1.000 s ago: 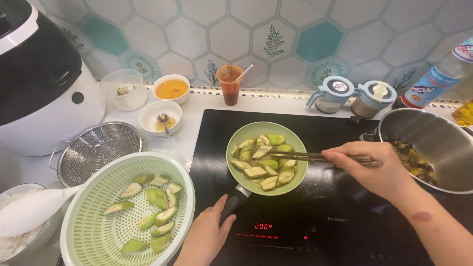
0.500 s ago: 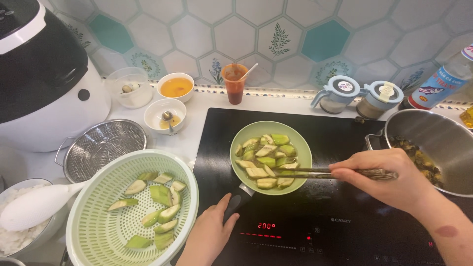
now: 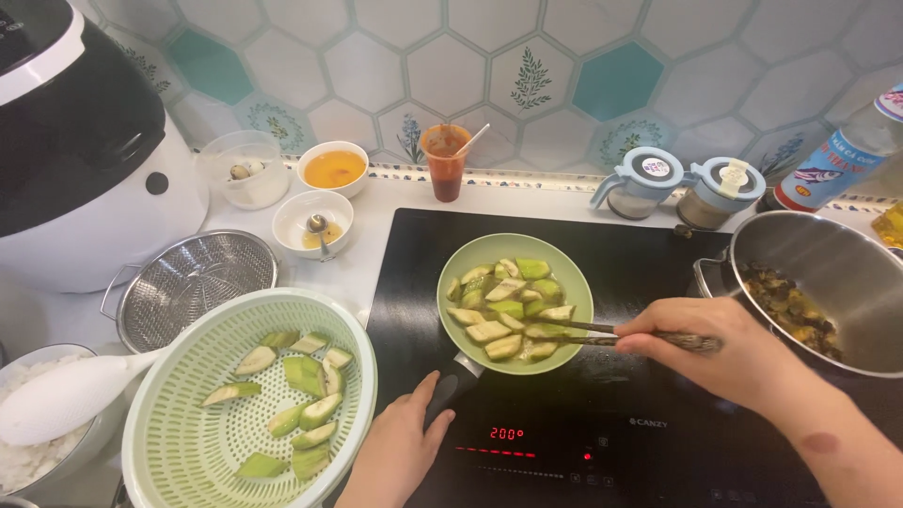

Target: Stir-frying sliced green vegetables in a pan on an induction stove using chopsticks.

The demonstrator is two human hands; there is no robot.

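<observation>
A green frying pan [image 3: 576, 282] full of pale green banana pieces [image 3: 508, 306] sits on the black induction hob [image 3: 649, 273]. My left hand [image 3: 400, 452] grips the pan's dark handle [image 3: 450, 393] at the front. My right hand [image 3: 724, 353] holds dark chopsticks [image 3: 602, 331], their tips lying among the pieces on the pan's right side. To the left stands a light green colander [image 3: 179, 414] holding more cut banana pieces [image 3: 296, 404].
A steel pot [image 3: 828, 254] with dark cooked food stands on the hob's right. A metal strainer [image 3: 188, 282], a white rice cooker [image 3: 85, 160], a rice bowl with a white paddle [image 3: 56, 400], small sauce bowls [image 3: 334, 169], a cup [image 3: 445, 160], two lidded jars [image 3: 649, 183] and a bottle [image 3: 842, 155] line the counter.
My right hand with the chopsticks has shifted slightly right and lower over the pan. The view has drifted a little; my left hand stays on the handle.
</observation>
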